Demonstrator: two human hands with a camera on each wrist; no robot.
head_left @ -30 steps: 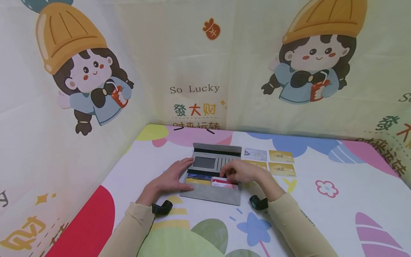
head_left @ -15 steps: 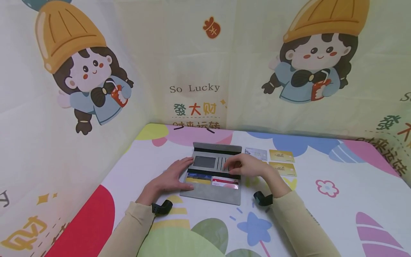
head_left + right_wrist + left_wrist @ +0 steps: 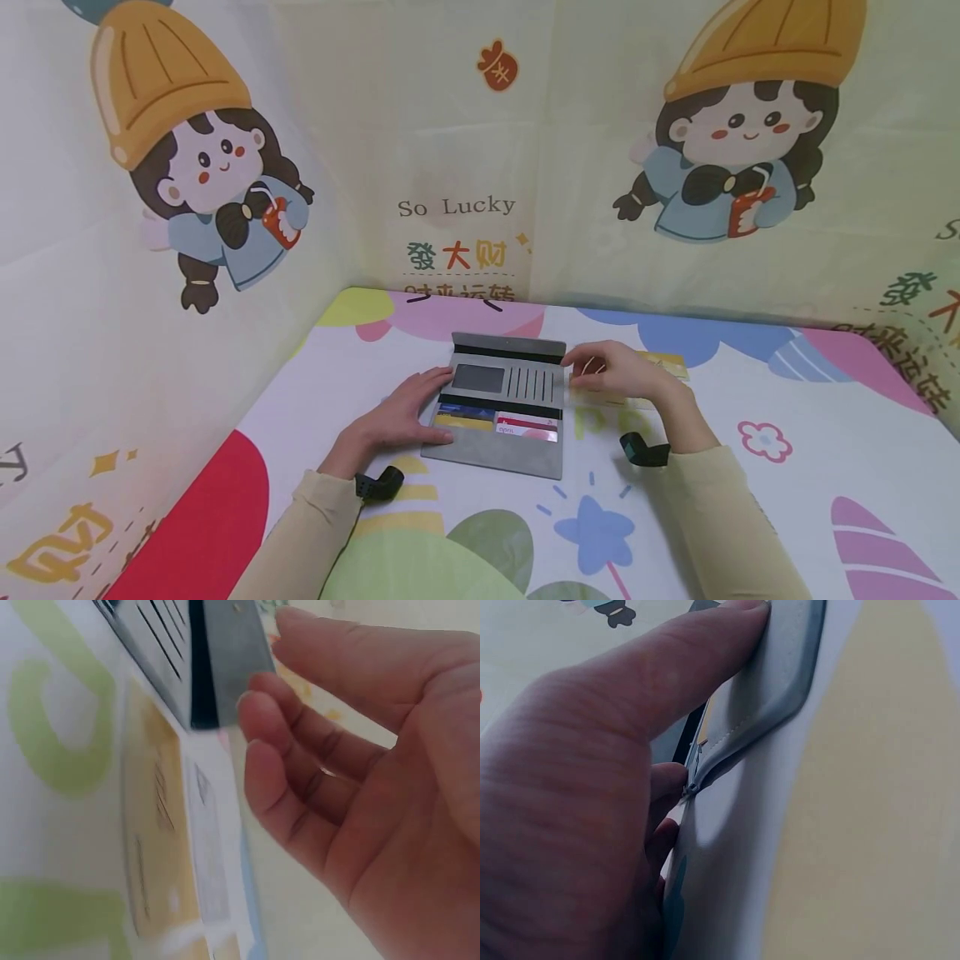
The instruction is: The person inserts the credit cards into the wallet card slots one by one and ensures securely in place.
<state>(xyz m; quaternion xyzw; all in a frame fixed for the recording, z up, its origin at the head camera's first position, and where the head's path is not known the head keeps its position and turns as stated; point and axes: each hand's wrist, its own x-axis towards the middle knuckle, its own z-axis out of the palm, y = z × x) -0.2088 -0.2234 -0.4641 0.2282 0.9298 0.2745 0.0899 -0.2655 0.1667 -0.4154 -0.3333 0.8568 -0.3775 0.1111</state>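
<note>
A long grey wallet (image 3: 491, 454) lies unfolded on the table. Its lower pocket holds a blue card (image 3: 465, 410) over a gold one at left and a red-and-white card (image 3: 527, 427) at right. My left hand (image 3: 405, 410) rests along the wallet's left edge, thumb on the lower flap (image 3: 769, 682). To the wallet's right, my right hand (image 3: 626, 371) hovers over loose cards, fingers relaxed with nothing between them. Below its fingers, the right wrist view shows a gold card (image 3: 154, 825) and a silver card (image 3: 212, 847). The hand partly hides these cards in the head view.
Another gold card (image 3: 672, 365) shows beyond the right hand. The upper half of the wallet has a dark window (image 3: 478, 379) and several slits. A printed cloth (image 3: 750, 525) covers the table, and printed curtains (image 3: 585, 167) stand behind and at left.
My right hand has left the red-and-white card in the wallet and moved right and away from me, over the loose cards. The left hand has stayed in place.
</note>
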